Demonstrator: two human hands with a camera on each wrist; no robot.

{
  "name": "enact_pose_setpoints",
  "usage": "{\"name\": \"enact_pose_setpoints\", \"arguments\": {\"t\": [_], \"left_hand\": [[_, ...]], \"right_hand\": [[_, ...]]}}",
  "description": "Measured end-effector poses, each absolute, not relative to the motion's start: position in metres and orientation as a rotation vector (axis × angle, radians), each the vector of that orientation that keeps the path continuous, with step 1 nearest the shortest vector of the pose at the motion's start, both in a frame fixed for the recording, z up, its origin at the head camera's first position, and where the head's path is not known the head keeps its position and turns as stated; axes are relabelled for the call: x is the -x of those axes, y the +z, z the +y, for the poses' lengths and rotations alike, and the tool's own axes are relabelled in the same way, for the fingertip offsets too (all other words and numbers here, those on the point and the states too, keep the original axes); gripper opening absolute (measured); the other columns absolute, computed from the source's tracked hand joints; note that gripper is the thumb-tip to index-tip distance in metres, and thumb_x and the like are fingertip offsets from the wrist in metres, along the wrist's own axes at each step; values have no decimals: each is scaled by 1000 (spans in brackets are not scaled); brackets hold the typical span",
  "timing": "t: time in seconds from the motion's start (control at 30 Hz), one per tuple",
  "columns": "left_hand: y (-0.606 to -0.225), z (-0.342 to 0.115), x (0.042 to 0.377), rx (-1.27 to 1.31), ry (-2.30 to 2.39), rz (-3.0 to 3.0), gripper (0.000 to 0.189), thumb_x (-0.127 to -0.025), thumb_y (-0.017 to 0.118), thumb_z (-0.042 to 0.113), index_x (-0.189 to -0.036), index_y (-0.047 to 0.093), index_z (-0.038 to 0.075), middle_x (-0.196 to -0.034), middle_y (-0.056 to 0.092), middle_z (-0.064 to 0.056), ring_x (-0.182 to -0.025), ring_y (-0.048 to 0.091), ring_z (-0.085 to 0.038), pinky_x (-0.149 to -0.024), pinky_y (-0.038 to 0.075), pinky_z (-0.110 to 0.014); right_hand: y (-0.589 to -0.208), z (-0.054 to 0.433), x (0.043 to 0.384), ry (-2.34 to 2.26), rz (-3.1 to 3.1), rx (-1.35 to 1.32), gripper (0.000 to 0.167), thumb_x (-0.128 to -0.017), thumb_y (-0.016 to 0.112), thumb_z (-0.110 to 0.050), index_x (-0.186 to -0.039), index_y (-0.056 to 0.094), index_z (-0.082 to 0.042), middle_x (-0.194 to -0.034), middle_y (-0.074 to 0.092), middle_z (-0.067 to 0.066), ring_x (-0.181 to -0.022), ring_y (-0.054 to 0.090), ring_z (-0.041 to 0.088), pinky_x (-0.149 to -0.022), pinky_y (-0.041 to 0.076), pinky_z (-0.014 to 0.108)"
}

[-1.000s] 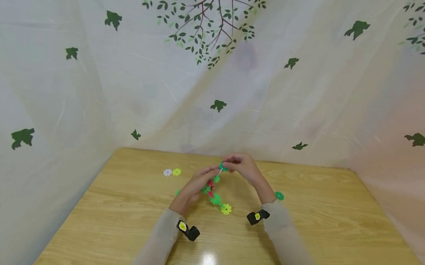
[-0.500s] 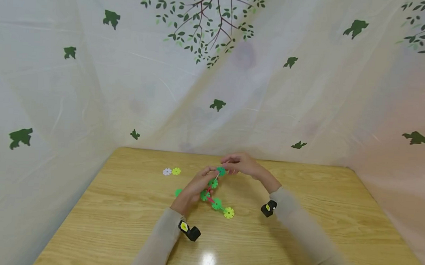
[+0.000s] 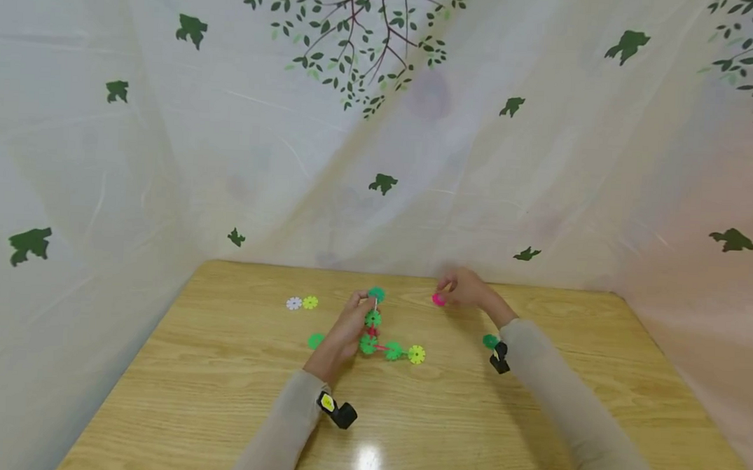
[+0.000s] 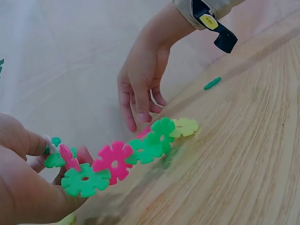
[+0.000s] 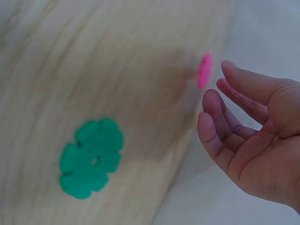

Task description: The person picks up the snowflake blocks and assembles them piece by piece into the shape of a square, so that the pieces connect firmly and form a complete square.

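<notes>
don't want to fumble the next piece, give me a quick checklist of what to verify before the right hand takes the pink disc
1. Left hand grips the chain of flower discs: ok.
2. Right hand open for a pinch: ok, thumb and fingers are apart.
3. Pink disc between the fingers: not ok, a gap shows in the right wrist view.
4. Loose green disc out from between hand and pink disc: ok, it lies off to one side.
5. Yellow end disc off the table: cannot tell.
6. Every joint fully seated: cannot tell, the left hand covers some.
</notes>
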State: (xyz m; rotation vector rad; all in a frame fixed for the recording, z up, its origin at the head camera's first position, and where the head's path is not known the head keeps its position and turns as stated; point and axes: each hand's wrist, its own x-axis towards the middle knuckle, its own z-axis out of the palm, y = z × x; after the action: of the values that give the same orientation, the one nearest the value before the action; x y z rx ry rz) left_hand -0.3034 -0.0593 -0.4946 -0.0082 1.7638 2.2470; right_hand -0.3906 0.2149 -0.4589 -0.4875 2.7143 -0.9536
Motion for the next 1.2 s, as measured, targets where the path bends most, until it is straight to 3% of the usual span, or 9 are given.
{"name": "enact_pose_setpoints", "arguments": {"t": [0.13,0.3,0.43,0.67,0.77,0.93,1.2], "left_hand": [[-495,-58,303,6,2244,1756,16,-111,41,22,-122,43,10,-90,44,-1,-73,46,-10,-72,55,-27],[-495,-59,305,-2,2208,1775,20,-109,45,22,-125,46,8,-88,45,0,-77,46,-10,-85,58,-36],[-495,-62,306,-2,2201,1785,19,-108,48,22,-120,50,7,-92,49,-2,-79,50,-11,-82,59,-35],[-493,-63,306,37,2222,1777,17,-108,50,26,-109,54,10,-98,53,-4,-74,52,-9,-72,58,-28],[-493,-61,306,67,2242,1768,15,-109,49,24,-109,54,10,-98,53,-3,-71,51,-8,-70,57,-26],[-491,-58,306,111,2314,1748,14,-109,46,22,-108,49,8,-98,52,-3,-77,53,-10,-68,57,-24],[-493,-55,304,155,2391,1743,17,-109,45,18,-116,45,3,-99,51,-6,-83,57,-16,-73,60,-29]], "right_hand": [[-471,218,393,-977,2714,523,20,-86,78,0,-102,71,10,-84,71,19,-64,57,11,-56,48,22],[-477,214,392,-989,2753,592,22,-78,82,2,-93,68,10,-85,69,20,-77,61,19,-66,50,26],[-476,205,386,-1043,2753,572,21,-77,83,3,-89,66,6,-87,69,18,-82,63,22,-73,51,28],[-468,174,360,-1512,2587,608,14,-84,76,7,-94,67,12,-87,71,23,-71,62,6,-65,56,21],[-465,159,352,-1690,2462,611,17,-88,73,7,-99,65,16,-94,71,28,-75,67,5,-72,62,27],[-464,139,348,-1750,2444,629,14,-89,73,5,-98,67,13,-95,73,28,-77,71,10,-78,63,40],[-470,124,342,-1769,2440,622,12,-87,75,4,-95,70,11,-91,75,22,-76,71,11,-75,62,31]]}}
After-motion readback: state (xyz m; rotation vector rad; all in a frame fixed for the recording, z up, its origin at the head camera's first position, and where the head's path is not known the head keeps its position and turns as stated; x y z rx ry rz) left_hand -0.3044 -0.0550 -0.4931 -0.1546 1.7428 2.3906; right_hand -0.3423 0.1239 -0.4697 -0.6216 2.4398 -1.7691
